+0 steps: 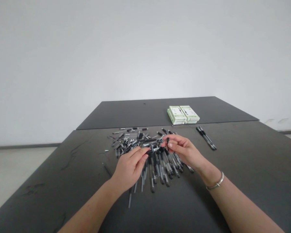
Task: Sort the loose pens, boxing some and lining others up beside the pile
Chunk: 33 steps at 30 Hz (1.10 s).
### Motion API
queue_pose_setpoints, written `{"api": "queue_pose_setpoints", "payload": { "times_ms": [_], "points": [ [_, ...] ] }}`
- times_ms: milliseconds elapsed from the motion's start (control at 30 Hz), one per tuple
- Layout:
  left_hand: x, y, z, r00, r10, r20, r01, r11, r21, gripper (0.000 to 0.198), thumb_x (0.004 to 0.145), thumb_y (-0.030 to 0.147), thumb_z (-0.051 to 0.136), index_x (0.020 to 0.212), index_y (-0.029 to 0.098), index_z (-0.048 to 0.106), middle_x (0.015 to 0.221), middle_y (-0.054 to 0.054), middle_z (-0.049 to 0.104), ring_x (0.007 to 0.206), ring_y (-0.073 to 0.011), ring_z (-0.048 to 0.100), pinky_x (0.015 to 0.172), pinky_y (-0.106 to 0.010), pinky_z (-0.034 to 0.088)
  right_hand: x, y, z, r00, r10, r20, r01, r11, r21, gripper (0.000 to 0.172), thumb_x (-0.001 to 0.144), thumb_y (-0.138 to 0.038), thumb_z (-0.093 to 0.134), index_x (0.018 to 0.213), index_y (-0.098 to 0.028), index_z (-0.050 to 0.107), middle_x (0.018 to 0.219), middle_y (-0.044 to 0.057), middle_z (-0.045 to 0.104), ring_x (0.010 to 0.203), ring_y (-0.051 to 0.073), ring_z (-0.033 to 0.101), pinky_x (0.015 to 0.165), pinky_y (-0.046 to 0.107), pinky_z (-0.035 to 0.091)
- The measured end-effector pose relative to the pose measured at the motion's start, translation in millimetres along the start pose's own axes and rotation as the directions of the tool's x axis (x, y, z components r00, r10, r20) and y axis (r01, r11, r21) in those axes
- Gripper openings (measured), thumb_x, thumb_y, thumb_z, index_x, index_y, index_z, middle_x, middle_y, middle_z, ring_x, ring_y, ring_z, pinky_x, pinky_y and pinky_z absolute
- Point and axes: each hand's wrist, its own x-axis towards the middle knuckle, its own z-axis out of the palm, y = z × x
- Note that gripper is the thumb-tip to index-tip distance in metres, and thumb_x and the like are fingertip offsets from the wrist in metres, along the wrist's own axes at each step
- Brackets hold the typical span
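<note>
I'm facing a plain white wall (145, 48) w/ dark baseboard (21, 146), pale floor (14, 174) showing both sides, two dark table tops (257, 155) meeting edge to edge, soft even light falling.

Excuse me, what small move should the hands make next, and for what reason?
Probably the right hand should bring the small black piece to the pen in the left hand, because both hands pinch these items close together, just above the loose pile of pens.
</note>
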Motion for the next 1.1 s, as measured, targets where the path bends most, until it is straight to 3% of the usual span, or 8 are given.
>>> {"api": "queue_pose_setpoints", "payload": {
  "times_ms": [167,367,667,1100],
  "points": [
    [-0.1,-0.9,0.4,1.0,0.011,0.013,-0.01,1.0,-0.024,0.026,0.097,0.019,0.046,0.117,0.015,0.062,0.095,-0.007,0.067,0.08,-0.0145,0.065,0.072,-0.025,0.05,-2.8,1.9,13.2,0.998,-0.058,-0.039,0.06,0.997,0.047,0.014,0.078,-0.031,0.076,0.089,-0.021,0.074,0.083,0.002,0.068,0.063,0.009,0.048,0.059,0.024,0.039],
    [-0.2,-2.4,1.6,1.0,0.022,0.001,-0.022,1.0,-0.012,0.025,0.097,0.019,0.047,0.117,0.016,0.062,0.094,-0.008,0.068,0.08,-0.0147,0.065,0.071,-0.025,0.051,-1.9,0.5,17.2,0.987,-0.026,-0.156,0.055,0.981,0.188,0.016,0.075,-0.032,0.077,0.083,-0.019,0.07,0.053,-0.006,0.045,0.048,0.007,0.035,0.044,0.021,0.029],
    [0.3,-2.0,2.1,0.999,0.053,0.006,-0.053,0.999,0.013,0.025,0.097,0.018,0.047,0.116,0.015,0.063,0.093,-0.007,0.069,0.078,-0.0144,0.065,0.072,-0.025,0.052,-2.5,0.7,20.1,0.992,0.005,-0.13,0.013,0.991,0.137,0.019,0.078,-0.034,0.074,0.083,-0.019,0.065,0.064,-0.001,0.067,0.043,0.006,0.044,0.04,0.02,0.031],
    [1.0,-0.3,1.4,0.998,0.065,-0.002,-0.065,0.997,0.033,0.025,0.097,0.019,0.048,0.116,0.015,0.064,0.092,-0.007,0.07,0.077,-0.0142,0.067,0.071,-0.024,0.053,-5.0,8.5,16.1,0.999,-0.038,-0.016,0.039,0.999,0.036,0.018,0.082,-0.033,0.071,0.094,-0.018,0.069,0.073,0.002,0.071,0.048,0.008,0.051,0.046,0.021,0.041]
  ]
}}
